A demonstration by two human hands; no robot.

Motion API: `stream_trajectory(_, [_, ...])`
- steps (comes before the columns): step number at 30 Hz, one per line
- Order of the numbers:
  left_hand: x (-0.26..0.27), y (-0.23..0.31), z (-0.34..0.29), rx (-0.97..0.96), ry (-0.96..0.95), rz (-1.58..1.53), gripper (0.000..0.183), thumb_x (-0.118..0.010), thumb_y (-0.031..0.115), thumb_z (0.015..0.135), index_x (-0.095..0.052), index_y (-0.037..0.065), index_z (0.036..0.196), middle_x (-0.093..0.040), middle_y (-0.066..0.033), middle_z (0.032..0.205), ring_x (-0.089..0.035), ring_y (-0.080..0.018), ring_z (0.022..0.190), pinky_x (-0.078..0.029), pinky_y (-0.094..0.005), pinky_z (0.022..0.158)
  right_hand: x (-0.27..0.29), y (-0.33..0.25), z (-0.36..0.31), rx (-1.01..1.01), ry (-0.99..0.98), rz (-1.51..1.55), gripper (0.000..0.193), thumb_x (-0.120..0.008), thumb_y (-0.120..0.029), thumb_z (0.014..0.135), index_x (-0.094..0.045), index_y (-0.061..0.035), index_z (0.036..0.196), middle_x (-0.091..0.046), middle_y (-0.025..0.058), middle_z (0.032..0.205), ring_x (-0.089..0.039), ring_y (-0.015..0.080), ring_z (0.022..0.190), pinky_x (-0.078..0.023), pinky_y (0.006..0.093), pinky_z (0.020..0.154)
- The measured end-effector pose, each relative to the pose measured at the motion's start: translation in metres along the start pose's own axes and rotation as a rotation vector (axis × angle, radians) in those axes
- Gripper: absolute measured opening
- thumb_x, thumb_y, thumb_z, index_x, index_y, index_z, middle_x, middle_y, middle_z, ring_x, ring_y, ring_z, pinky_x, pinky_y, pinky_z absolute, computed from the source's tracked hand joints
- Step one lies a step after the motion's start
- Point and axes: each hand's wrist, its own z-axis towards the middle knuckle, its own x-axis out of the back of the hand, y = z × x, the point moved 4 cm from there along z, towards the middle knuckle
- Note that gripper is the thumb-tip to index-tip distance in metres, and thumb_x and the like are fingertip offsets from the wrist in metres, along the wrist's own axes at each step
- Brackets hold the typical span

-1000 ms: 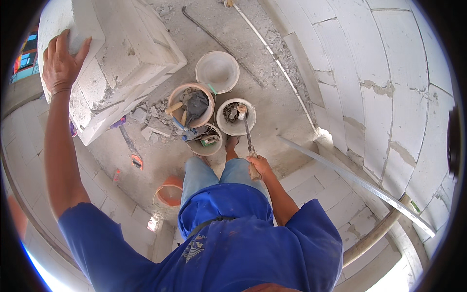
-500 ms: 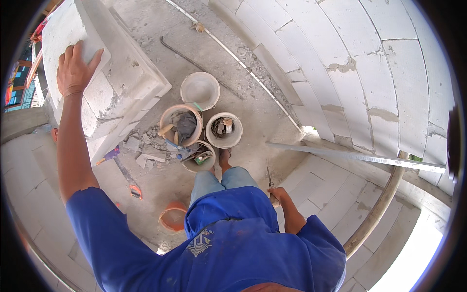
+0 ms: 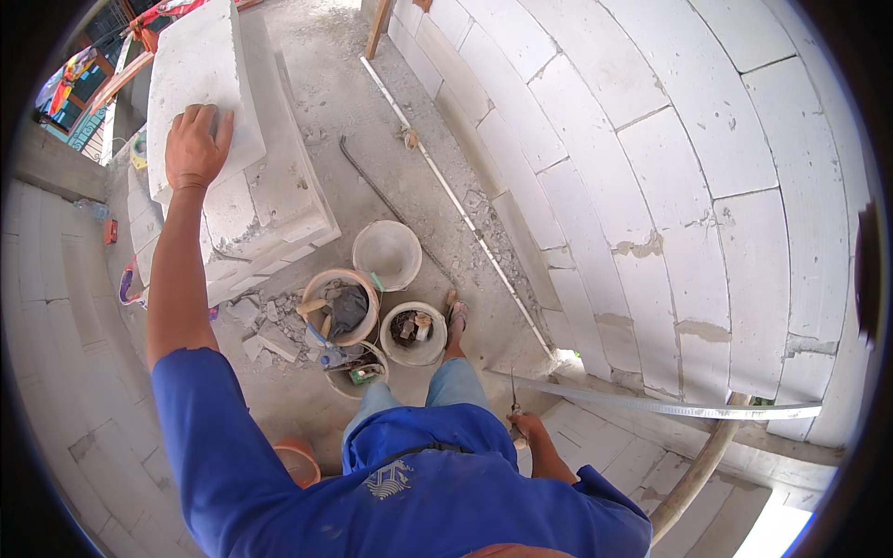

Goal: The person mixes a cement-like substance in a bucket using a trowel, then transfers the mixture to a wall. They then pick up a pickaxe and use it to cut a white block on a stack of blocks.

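My left hand [image 3: 197,147] lies with its fingers stretched on a pale aerated concrete block [image 3: 200,70], which rests at the top of a stack of similar blocks [image 3: 279,191]. Low beside my right hip, my right hand [image 3: 527,426] is closed around the handle of a thin-bladed hand tool [image 3: 513,395]. Its blade points away from me and looks narrow from here, so its exact kind is unclear.
Before my feet stand a pale basin [image 3: 387,256], a bucket with a dark cloth [image 3: 335,277], a bucket of scraps [image 3: 433,349] and another with odds and ends [image 3: 346,383]. Rubble [image 3: 272,335], a bent rod [image 3: 377,191] and a white pipe [image 3: 446,191] lie around. A metal straightedge [image 3: 651,402] spans the right.
My body and view have shifted, and one foot now stands beside the scrap bucket. My left hand stays on the block; my right keeps the tool. My left arm hides the floor saw.
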Motion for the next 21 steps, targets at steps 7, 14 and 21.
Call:
stream_trajectory(7, [-0.007,-0.014,0.005,0.279,-0.183,0.114,0.055,-0.061,0.051,0.096,-0.064,0.013,0.136,-0.060,-0.0124,0.133,-0.055,-0.0334,0.125,-0.042,-0.0447,0.107,0.103,-0.106,0.081,0.081,-0.121,-0.050,0.062,-0.081,-0.028,0.080,-0.062,0.0086,0.127,-0.070,0.0185,0.102,-0.070,0.0268,0.080,-0.057,0.0412,0.070])
stream_trajectory(14, [-0.004,-0.017,0.003,0.340,-0.227,0.191,0.059,-0.058,0.053,0.096,-0.062,0.012,0.138,-0.057,-0.0130,0.139,-0.052,-0.0350,0.127,-0.040,-0.0448,0.110,0.186,-0.213,0.061,0.250,-0.186,-0.030,0.073,-0.079,-0.027,0.085,-0.047,0.0071,0.140,-0.068,0.0154,0.092,-0.067,0.0248,0.070,-0.058,0.0411,0.060])
stream_trajectory(21, [-0.004,0.001,0.010,0.362,-0.231,0.122,0.058,-0.061,0.050,0.094,-0.060,0.012,0.138,-0.056,-0.0128,0.137,-0.051,-0.0351,0.128,-0.040,-0.0468,0.109,0.203,-0.209,0.073,0.213,-0.142,-0.103,0.060,-0.079,-0.027,0.086,-0.056,0.0054,0.131,-0.068,0.0154,0.090,-0.068,0.0248,0.068,-0.060,0.0409,0.062])
